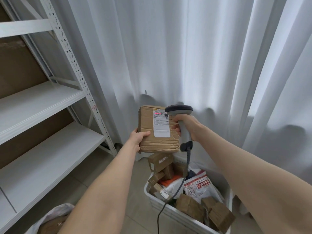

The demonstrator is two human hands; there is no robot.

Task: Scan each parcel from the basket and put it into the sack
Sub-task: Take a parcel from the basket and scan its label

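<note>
Left hand (140, 137) grips the lower left corner of a cardboard parcel (152, 141), thumb laid across its front and fingers curled behind, holding it upright at arm's length. Right hand (188, 125) is wrapped tight round the grip of a grey scanner (181, 119), whose head sits just beside the parcel's upper right corner, overlapping the edge of the white label (161, 123). A red line glows across the barcode at the label's top.

Down by the person's feet, on the left, a white sack (55, 211) lies open with something brown showing inside. Just right of it stands a white basket (147, 189), heaped with small cardboard boxes and white plastic mailers; the scanner's cable (168, 199) trails down over them.

Farther off stand a white metal shelf (50, 97) on the left and a pale curtain (168, 56) behind everything.
</note>
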